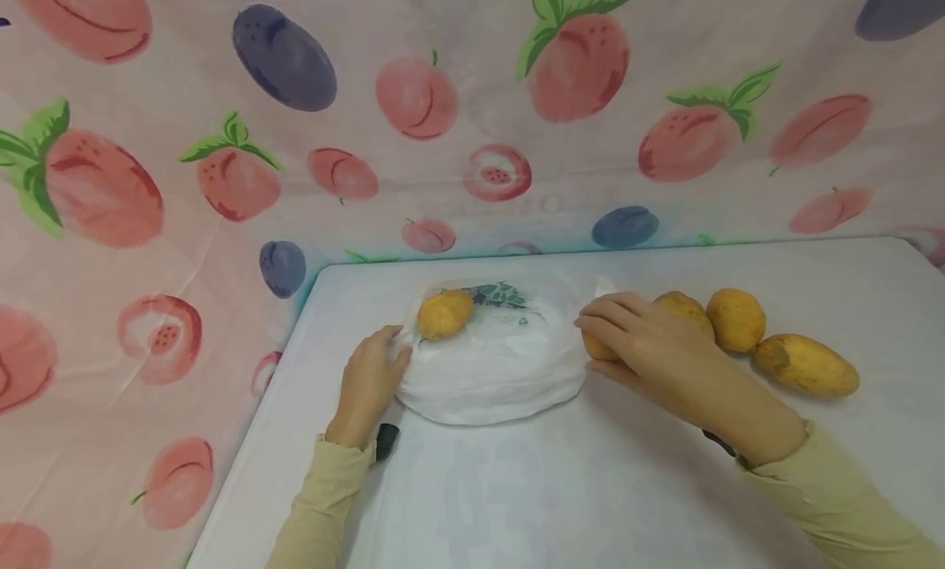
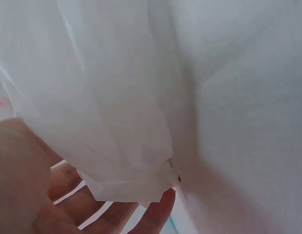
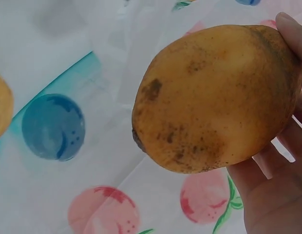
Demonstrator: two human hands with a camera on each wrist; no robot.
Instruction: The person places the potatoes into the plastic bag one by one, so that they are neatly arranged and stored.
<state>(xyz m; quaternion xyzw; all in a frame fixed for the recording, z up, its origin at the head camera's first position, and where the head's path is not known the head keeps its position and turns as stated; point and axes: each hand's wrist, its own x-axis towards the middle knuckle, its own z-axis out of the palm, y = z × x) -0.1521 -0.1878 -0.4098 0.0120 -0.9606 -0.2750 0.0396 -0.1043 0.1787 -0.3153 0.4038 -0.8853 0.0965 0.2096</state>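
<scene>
A white plastic bag [image 1: 495, 380] with green print lies on the table, its mouth spread wide. One yellow potato [image 1: 445, 313] sits at the bag's left part. My left hand [image 1: 367, 382] grips the bag's left edge; in the left wrist view its fingers [image 2: 158, 212] curl at the white plastic. On the bag's other side, my right hand [image 1: 650, 352] holds a potato [image 3: 214, 102] with brown spots, fingers and thumb around one end. From above, that hand covers most of the potato, leaving only a bit at the bag's right edge visible.
Three more potatoes are right of the bag: one partly behind my right hand [image 1: 682, 311], a rounder potato [image 1: 737, 319] and a long potato [image 1: 807, 364]. They stand on the white table [image 1: 517, 495]. A fruit-printed cloth [image 1: 472, 85] rises behind the table and along its left.
</scene>
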